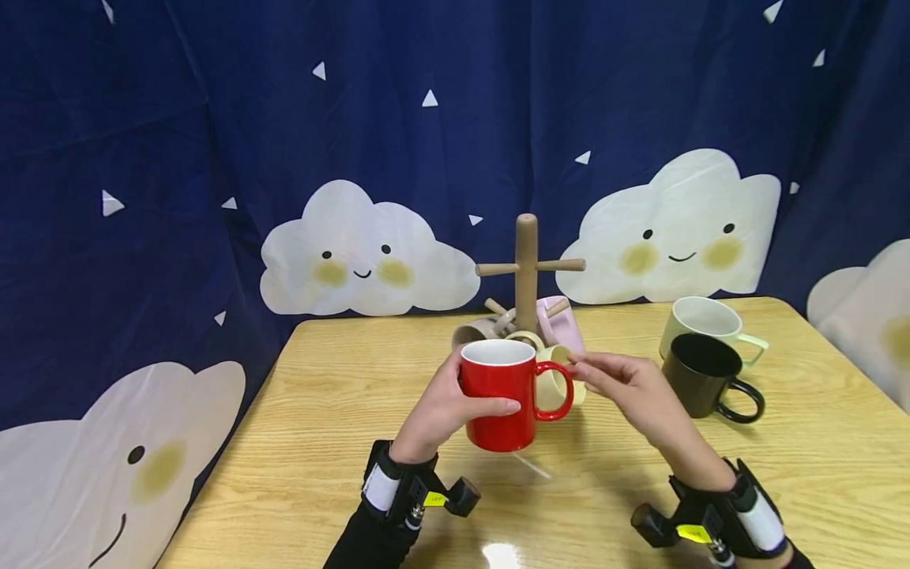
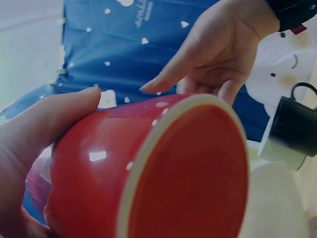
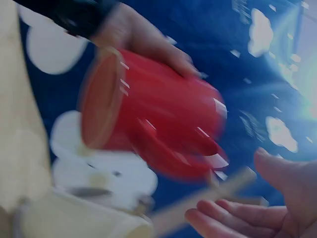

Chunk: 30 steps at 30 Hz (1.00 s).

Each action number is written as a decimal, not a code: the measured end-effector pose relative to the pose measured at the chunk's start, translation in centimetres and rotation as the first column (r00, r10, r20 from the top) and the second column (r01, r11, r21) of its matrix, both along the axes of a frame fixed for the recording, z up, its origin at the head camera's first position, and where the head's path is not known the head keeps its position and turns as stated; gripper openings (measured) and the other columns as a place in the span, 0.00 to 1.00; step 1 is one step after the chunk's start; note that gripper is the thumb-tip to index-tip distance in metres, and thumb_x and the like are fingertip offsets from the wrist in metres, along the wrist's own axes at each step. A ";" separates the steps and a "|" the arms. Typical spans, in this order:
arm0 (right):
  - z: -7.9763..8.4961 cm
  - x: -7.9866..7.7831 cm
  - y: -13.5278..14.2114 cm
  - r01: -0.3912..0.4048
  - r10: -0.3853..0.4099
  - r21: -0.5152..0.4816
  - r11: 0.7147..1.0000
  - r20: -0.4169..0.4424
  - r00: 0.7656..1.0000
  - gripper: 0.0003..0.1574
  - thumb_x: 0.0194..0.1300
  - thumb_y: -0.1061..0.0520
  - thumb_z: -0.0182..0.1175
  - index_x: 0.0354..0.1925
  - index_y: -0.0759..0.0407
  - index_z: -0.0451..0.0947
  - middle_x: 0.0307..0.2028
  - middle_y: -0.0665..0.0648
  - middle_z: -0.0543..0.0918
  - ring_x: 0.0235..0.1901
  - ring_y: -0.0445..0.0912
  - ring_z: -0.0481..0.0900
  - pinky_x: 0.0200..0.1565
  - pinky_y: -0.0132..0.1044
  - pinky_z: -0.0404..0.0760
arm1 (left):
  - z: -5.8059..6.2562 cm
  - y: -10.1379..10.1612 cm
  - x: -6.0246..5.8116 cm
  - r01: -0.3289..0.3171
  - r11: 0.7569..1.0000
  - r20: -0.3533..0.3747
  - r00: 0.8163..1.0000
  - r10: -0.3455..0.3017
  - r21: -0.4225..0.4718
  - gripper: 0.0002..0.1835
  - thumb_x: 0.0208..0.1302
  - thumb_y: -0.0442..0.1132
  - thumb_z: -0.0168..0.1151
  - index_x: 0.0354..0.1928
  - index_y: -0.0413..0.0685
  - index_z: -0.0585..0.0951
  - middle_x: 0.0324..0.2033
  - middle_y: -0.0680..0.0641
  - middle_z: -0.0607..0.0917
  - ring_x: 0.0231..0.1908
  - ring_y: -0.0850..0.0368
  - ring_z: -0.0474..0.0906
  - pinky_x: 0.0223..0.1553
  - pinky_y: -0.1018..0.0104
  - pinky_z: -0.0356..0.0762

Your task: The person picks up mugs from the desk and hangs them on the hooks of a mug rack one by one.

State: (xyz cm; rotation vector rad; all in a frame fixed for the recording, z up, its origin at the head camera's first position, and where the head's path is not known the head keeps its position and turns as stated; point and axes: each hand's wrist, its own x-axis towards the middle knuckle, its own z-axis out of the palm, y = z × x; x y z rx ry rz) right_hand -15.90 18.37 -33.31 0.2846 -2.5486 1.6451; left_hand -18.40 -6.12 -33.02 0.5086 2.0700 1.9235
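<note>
In the head view my left hand [image 1: 442,407] grips a red mug [image 1: 498,379] round its body, the thumb lying across the front. The mug is upright above the table, its white inside showing and its handle [image 1: 567,395] pointing right. My right hand [image 1: 636,391] is just right of that handle, thumb and fingers extended towards it and holding nothing. From the left wrist the mug's red base [image 2: 193,173] fills the lower middle. In the right wrist view a gap shows between the mug handle [image 3: 173,166] and my right fingers [image 3: 223,215].
Behind the red mug stands a wooden mug tree [image 1: 527,273] with bare upper pegs. A greyish mug [image 1: 469,332], a pink mug [image 1: 565,325] and a cream mug [image 1: 550,387] are around its lower part. A black mug [image 1: 700,375] and a pale green mug [image 1: 704,318] stand at the right.
</note>
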 end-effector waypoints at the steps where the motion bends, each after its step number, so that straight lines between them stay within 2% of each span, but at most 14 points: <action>1: 0.2 -0.1 0.7 0.013 -0.013 -0.017 1.000 -0.008 1.000 0.32 0.62 0.42 0.49 0.52 0.66 0.72 0.44 0.61 0.82 0.42 0.42 0.78 0.44 0.34 0.77 | 0.1 -0.2 -0.1 -0.018 1.000 0.003 1.000 0.018 0.013 0.38 0.40 0.43 0.70 0.56 0.56 0.64 0.51 0.48 0.73 0.49 0.49 0.69 0.44 0.51 0.75; 3: 0.7 -0.4 2.2 0.032 -0.034 -0.063 0.997 -0.031 0.999 0.32 0.64 0.43 0.46 0.53 0.68 0.71 0.42 0.56 0.83 0.42 0.41 0.78 0.42 0.29 0.77 | 0.5 -0.8 -0.3 -0.059 0.997 0.010 0.998 0.059 0.042 0.39 0.40 0.42 0.70 0.57 0.54 0.63 0.52 0.47 0.72 0.50 0.48 0.68 0.44 0.51 0.76; 7: 0.8 -1.1 4.8 0.005 -0.022 -0.219 0.976 -0.078 0.997 0.25 0.66 0.50 0.46 0.49 0.68 0.74 0.34 0.45 0.84 0.38 0.41 0.80 0.39 0.25 0.76 | 1.0 -1.7 -0.4 -0.159 0.985 0.031 0.987 0.157 0.060 0.40 0.38 0.42 0.71 0.56 0.53 0.63 0.52 0.47 0.72 0.50 0.48 0.68 0.43 0.52 0.77; 9: 0.7 -1.3 5.4 -0.014 -0.007 -0.277 0.961 -0.074 0.997 0.22 0.65 0.51 0.46 0.46 0.65 0.76 0.32 0.45 0.85 0.37 0.42 0.80 0.39 0.24 0.76 | 1.1 -1.9 -0.4 -0.186 0.981 0.040 0.982 0.184 0.059 0.39 0.37 0.42 0.71 0.56 0.53 0.63 0.52 0.47 0.72 0.50 0.48 0.68 0.42 0.52 0.77; 11: 0.7 -1.5 5.6 -0.019 0.002 -0.298 0.954 -0.056 0.998 0.23 0.65 0.51 0.47 0.46 0.67 0.76 0.32 0.45 0.85 0.36 0.42 0.80 0.39 0.24 0.76 | 1.1 -2.0 -0.4 -0.196 0.979 0.043 0.980 0.194 0.059 0.40 0.37 0.42 0.71 0.56 0.54 0.64 0.52 0.47 0.72 0.50 0.48 0.68 0.42 0.52 0.77; 16: 0.6 -1.5 5.9 -0.034 0.020 -0.278 0.960 -0.053 0.998 0.24 0.65 0.51 0.47 0.47 0.70 0.74 0.32 0.45 0.85 0.37 0.42 0.80 0.39 0.25 0.77 | 1.1 -1.9 -0.7 -0.199 0.975 0.046 0.980 0.195 0.100 0.38 0.40 0.41 0.69 0.57 0.51 0.63 0.52 0.45 0.72 0.50 0.47 0.68 0.44 0.52 0.76; 18: 0.6 -1.5 6.1 -0.041 0.026 -0.282 0.959 -0.058 0.998 0.21 0.65 0.52 0.46 0.45 0.65 0.77 0.32 0.45 0.85 0.37 0.42 0.80 0.39 0.25 0.77 | 1.0 -1.9 -1.1 -0.191 0.969 0.075 0.981 0.181 0.157 0.36 0.44 0.40 0.67 0.57 0.50 0.63 0.53 0.44 0.71 0.51 0.47 0.68 0.45 0.53 0.76; 20: 0.6 -1.4 6.3 -0.048 0.032 -0.282 0.958 -0.061 0.998 0.17 0.66 0.52 0.46 0.43 0.58 0.78 0.32 0.46 0.85 0.37 0.42 0.80 0.39 0.25 0.77 | 1.0 -1.9 -1.5 -0.171 0.953 0.124 0.982 0.143 0.251 0.34 0.48 0.39 0.63 0.58 0.48 0.61 0.54 0.43 0.70 0.52 0.47 0.68 0.46 0.54 0.75; 22: 0.6 -1.3 6.5 -0.047 0.033 -0.263 0.964 -0.056 0.998 0.16 0.66 0.52 0.46 0.41 0.55 0.79 0.32 0.45 0.85 0.37 0.42 0.80 0.39 0.25 0.77 | 0.9 -1.9 -2.0 -0.158 0.916 0.181 0.979 0.096 0.368 0.32 0.52 0.37 0.58 0.60 0.46 0.60 0.55 0.42 0.68 0.53 0.47 0.66 0.47 0.55 0.75; 25: 0.6 -1.3 6.6 -0.041 0.031 -0.221 0.974 -0.048 0.998 0.20 0.66 0.51 0.45 0.45 0.63 0.76 0.33 0.45 0.85 0.37 0.42 0.80 0.39 0.25 0.77 | 1.1 -1.9 -3.0 -0.178 0.827 0.264 0.964 0.037 0.533 0.30 0.56 0.37 0.53 0.61 0.45 0.58 0.56 0.43 0.67 0.55 0.47 0.64 0.48 0.59 0.74; 27: 0.6 -1.4 6.5 -0.034 0.026 -0.188 0.982 -0.044 0.999 0.25 0.66 0.50 0.45 0.48 0.69 0.74 0.33 0.44 0.84 0.38 0.42 0.80 0.39 0.25 0.77 | 1.4 -1.8 -3.8 -0.216 0.768 0.311 0.950 0.024 0.603 0.30 0.56 0.38 0.53 0.61 0.45 0.58 0.55 0.44 0.67 0.55 0.48 0.64 0.47 0.60 0.75; 30: 0.6 -1.7 6.3 -0.026 0.019 -0.151 0.988 -0.043 0.999 0.28 0.66 0.48 0.45 0.49 0.72 0.72 0.34 0.43 0.84 0.39 0.42 0.80 0.39 0.26 0.77 | 1.9 -1.7 -5.1 -0.265 0.702 0.368 0.930 0.005 0.661 0.30 0.56 0.39 0.54 0.61 0.45 0.58 0.54 0.45 0.67 0.55 0.49 0.64 0.45 0.61 0.76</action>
